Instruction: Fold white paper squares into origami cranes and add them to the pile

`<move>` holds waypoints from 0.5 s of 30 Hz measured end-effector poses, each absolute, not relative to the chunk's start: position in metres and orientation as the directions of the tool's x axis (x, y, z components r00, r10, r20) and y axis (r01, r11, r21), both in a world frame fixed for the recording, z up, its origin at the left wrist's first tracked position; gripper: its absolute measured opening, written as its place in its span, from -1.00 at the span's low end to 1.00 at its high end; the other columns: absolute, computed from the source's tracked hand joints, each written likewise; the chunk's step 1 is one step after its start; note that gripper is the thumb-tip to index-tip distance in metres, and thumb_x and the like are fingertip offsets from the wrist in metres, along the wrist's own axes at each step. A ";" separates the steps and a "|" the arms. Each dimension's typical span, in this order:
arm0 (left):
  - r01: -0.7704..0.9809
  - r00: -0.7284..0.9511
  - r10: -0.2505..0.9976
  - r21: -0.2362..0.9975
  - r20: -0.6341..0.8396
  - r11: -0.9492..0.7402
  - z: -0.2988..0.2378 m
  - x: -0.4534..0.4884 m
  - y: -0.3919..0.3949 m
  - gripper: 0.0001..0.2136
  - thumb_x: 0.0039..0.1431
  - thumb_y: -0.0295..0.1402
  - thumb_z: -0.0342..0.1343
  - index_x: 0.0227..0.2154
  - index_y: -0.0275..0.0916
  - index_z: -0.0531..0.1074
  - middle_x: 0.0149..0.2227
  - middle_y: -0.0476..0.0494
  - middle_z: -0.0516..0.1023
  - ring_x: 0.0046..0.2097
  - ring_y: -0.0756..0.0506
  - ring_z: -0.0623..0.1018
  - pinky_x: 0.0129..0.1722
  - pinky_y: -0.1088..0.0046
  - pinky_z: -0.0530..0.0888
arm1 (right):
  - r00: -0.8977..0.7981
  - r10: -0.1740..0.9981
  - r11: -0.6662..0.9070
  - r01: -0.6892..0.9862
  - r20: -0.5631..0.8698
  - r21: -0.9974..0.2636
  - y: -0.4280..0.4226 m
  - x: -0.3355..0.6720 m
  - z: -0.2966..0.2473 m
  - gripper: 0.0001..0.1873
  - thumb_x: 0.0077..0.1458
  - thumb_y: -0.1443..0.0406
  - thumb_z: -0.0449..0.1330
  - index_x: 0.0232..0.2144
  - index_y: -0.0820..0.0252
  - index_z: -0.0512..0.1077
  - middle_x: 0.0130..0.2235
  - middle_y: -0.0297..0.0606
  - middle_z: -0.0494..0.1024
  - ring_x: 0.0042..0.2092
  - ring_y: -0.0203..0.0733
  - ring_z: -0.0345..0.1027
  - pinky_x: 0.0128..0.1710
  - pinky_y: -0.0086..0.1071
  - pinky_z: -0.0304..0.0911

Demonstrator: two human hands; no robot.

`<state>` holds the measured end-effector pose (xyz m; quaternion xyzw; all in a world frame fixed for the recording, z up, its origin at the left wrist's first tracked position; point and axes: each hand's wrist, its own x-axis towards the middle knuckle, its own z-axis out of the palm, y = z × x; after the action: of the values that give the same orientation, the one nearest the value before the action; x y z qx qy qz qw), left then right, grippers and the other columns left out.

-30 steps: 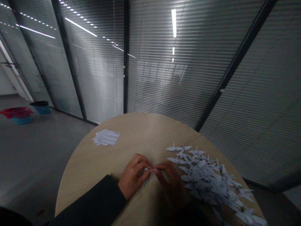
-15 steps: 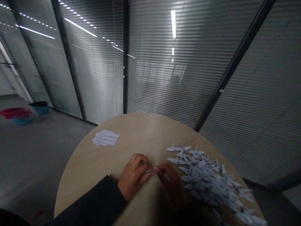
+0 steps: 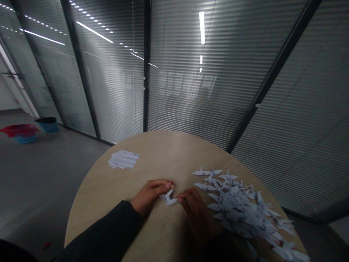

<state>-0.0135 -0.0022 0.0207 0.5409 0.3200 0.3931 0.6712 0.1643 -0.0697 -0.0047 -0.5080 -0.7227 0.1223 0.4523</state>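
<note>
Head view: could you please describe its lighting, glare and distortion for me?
Head view: dim overall; white ceiling strip lights glare in the blind-covered glass partitions; wide-angle distortion tilts their dark frames; the right hand sits in shadow beside the small white folded paper.

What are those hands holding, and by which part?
A small folded paper, resting on the table. The left hand pinches its left end, the right hand its right end.

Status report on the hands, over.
Left hand touching folded paper, right hand pinching it. Crane pile beside right hand, sheets well apart.
</note>
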 end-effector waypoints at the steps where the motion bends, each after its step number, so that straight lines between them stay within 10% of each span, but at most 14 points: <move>1: -0.198 0.520 0.853 0.966 -0.039 0.165 0.020 -0.013 -0.003 -0.63 -0.17 -0.07 0.37 -0.43 -0.31 0.62 -0.15 -0.29 0.58 -0.19 -0.19 0.51 -0.13 0.30 0.37 | -0.088 0.846 0.459 0.619 0.525 -0.637 -0.070 0.164 -0.004 -0.64 0.32 0.11 -0.09 -0.38 0.06 0.41 -0.33 -0.27 0.40 -0.27 -0.17 0.34 -0.22 -0.29 0.26; 15: -0.079 0.719 0.674 0.943 -0.172 0.325 0.019 -0.015 -0.008 -0.63 -0.23 -0.16 0.42 -0.39 -0.32 0.58 -0.38 -0.11 0.55 -0.34 -0.07 0.51 -0.28 0.37 0.48 | -0.043 0.836 0.471 0.568 0.547 -0.675 -0.070 0.162 0.001 -0.66 0.30 0.09 -0.06 -0.39 0.08 0.38 -0.37 -0.30 0.42 -0.32 -0.21 0.34 -0.30 -0.37 0.25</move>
<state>-0.0155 -0.0075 0.0188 0.5263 0.2824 0.2465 0.7632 0.1621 -0.0700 0.0009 -0.4954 -0.7087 0.1389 0.4827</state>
